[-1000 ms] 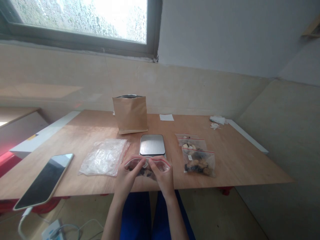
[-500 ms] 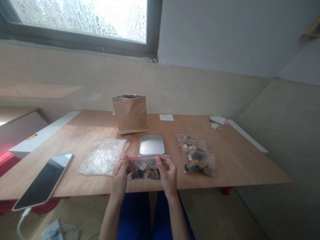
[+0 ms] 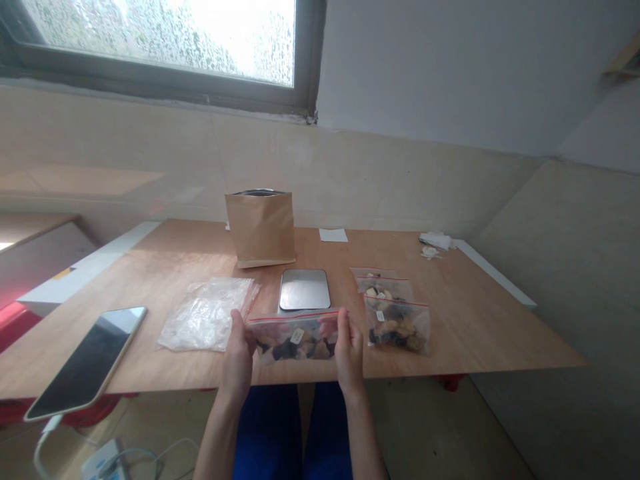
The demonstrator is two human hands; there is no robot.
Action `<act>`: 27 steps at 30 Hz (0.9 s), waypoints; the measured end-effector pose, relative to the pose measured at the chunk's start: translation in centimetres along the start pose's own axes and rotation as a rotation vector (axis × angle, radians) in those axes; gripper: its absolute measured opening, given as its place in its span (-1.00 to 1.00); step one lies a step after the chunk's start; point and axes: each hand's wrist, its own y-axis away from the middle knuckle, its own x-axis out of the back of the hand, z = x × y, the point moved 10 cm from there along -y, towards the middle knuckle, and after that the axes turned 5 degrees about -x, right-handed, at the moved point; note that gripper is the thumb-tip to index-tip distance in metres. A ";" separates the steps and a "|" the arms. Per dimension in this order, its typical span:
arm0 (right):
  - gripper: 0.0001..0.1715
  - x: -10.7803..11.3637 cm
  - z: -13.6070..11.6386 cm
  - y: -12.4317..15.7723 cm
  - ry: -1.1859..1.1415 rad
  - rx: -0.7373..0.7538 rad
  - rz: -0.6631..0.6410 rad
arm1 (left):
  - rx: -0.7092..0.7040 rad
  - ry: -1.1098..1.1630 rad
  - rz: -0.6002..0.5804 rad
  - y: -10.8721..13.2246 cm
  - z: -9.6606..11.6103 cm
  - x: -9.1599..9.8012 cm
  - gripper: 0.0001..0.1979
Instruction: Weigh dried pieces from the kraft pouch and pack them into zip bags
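You're at the holding stage, the zip bag of dark chunks [image 3: 295, 339] gripped between your left hand [image 3: 239, 351] and right hand [image 3: 349, 348], fingers closed on its side edges, the scale [image 3: 304, 290] just past them, so any next move calls for loosening those fingers first.

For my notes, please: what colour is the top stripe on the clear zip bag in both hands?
Red stripe, clearest in the head view.

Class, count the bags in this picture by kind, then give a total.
Filled zip bag held by left hand and right hand: 1
Filled zip bags on wooden table: 3
Flat clear zip bag: 1
Kraft pouch: 1
Total: 6
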 end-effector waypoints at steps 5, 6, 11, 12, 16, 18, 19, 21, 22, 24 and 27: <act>-0.34 1.8 0.4 -0.6 0.024 0.002 0.072 | 0.073 0.066 -0.157 0.3 -0.2 -1.1 -0.41; -0.35 2.1 0.5 -0.6 0.028 0.005 0.092 | 0.060 0.047 -0.172 0.3 0.0 -1.3 -0.44; -0.35 2.5 0.8 -0.5 0.004 0.000 0.139 | -0.026 -0.121 -0.135 0.3 1.5 -1.3 -0.62; -0.34 2.4 0.9 -0.5 -0.008 -0.011 0.131 | -0.034 -0.123 -0.122 0.3 1.6 -1.3 -0.62; -0.34 1.4 0.9 -0.2 -0.032 -0.055 0.069 | -0.016 -0.042 -0.059 0.3 0.9 -0.6 -0.60; -0.32 1.0 0.6 -0.1 -0.018 -0.045 0.039 | -0.002 -0.010 -0.001 0.2 0.4 0.1 -0.61; -0.32 0.8 0.5 -0.1 -0.008 -0.037 0.032 | 0.007 -0.004 0.027 0.2 0.1 0.5 -0.61; -0.31 0.8 0.4 -0.1 0.010 -0.030 0.036 | 0.032 -0.011 0.063 0.2 -0.3 1.1 -0.58; -0.31 0.9 0.5 -0.2 0.015 -0.037 0.045 | 0.048 -0.020 0.063 0.1 -0.5 1.2 -0.57; -0.31 1.4 0.9 -0.4 0.017 -0.061 0.071 | 0.072 -0.037 0.021 0.0 -0.6 0.9 -0.56; -0.32 2.5 1.3 -0.8 0.004 -0.064 0.118 | 0.067 -0.044 -0.098 0.0 -0.2 -0.4 -0.53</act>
